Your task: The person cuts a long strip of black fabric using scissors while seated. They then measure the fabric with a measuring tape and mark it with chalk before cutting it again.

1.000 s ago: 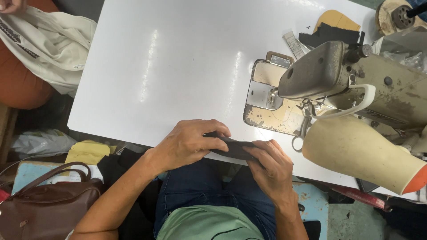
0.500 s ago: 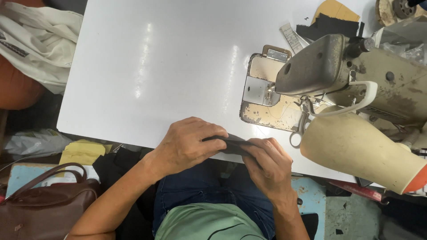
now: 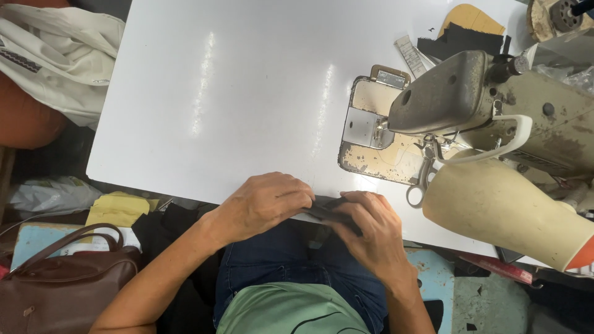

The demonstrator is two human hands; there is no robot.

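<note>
Dark fabric strip (image 3: 331, 211) pinched between left hand (image 3: 267, 202) and right hand (image 3: 369, 230), both closed on it, at table edge (image 3: 185, 185) short of sewing machine (image 3: 495, 105). Alignment step judged underway; feeding under the needle calls for level edges.

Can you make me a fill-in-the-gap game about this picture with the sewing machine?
1. Both hands, the left hand and the right hand, hold a small piece of ____ fabric at the table's near edge.
2. The sewing machine stands on the person's ____ side.
3. A pair of ____ hangs under the machine's head.
4. The bag near the person's left elbow is ____.

Missing words: dark; right; scissors; brown
</note>
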